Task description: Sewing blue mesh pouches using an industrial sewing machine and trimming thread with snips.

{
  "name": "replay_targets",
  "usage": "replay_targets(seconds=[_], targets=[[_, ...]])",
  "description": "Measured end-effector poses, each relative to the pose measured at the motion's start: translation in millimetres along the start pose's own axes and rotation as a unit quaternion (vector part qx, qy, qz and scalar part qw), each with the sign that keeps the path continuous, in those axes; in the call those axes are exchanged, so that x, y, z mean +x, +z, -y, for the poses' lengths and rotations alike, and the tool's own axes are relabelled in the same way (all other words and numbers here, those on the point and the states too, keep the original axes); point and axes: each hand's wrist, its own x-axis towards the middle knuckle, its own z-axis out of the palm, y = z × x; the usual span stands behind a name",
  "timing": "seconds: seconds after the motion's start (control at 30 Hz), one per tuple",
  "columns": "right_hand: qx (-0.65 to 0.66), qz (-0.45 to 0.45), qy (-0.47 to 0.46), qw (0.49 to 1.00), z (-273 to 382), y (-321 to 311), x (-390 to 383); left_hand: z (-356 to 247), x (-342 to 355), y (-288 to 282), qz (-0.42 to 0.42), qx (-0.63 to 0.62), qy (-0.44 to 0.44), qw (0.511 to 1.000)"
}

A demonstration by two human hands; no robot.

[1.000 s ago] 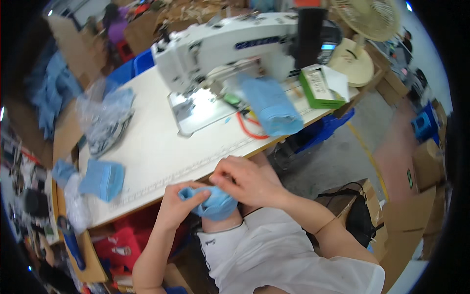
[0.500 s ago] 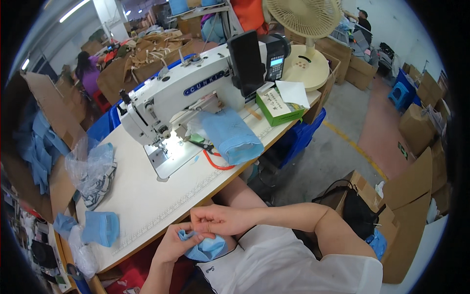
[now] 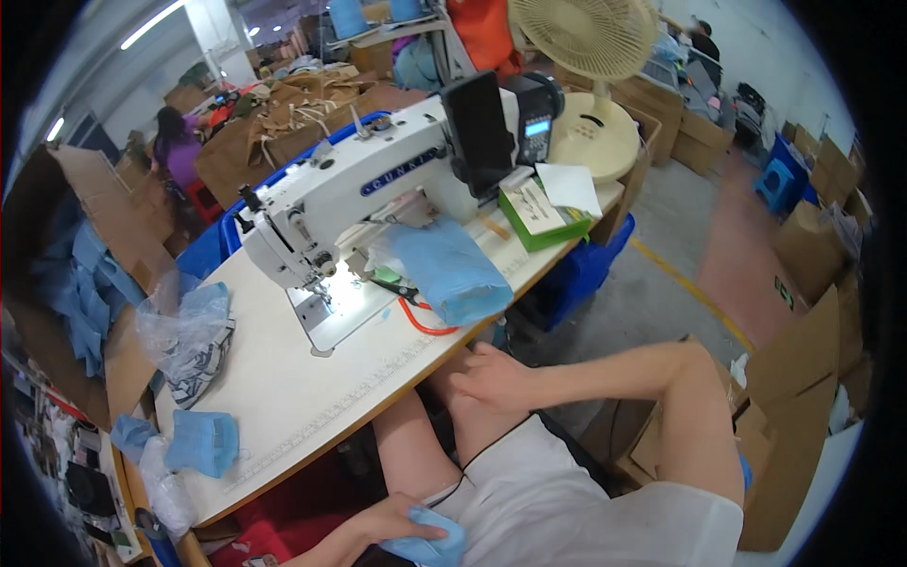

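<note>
My left hand [image 3: 402, 522] is closed round a crumpled light-blue fabric piece [image 3: 433, 541], low in front of my shorts. Over my knee, just under the table's front edge, is my right hand [image 3: 496, 380]. Its fingers are curled in and their tips are hidden, so anything inside them does not show. A white sewing machine [image 3: 373, 184] stands on the white table [image 3: 274, 397], its lamp lit over the needle plate. Beside the plate lies a larger blue fabric pouch [image 3: 449, 274], next to red-handled scissors [image 3: 430, 328].
A folded blue piece [image 3: 203, 442] and a clear plastic bag [image 3: 189, 340] lie at the table's left. A cardboard box [image 3: 90, 283] there holds blue pieces. At the back right are a green box [image 3: 539, 217] and a cream fan [image 3: 593, 132]. Cartons stand on my right.
My hands have come apart. The left moved down toward me with the blue fabric piece; the right let go of it and moved forward to my knee. The view shifted slightly.
</note>
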Motion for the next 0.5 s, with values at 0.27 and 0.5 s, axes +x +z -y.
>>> replay_targets(seconds=[0.27, 0.5], targets=[[0.491, 0.062, 0.190, 0.848, 28, -12, 25, -55, -34, -40, -0.212, -0.190, 0.202, 0.937], [0.582, 0.053, 0.191, 0.788, 52, -50, 74, -78, -49, -59, -0.290, -0.226, 0.240, 0.898]])
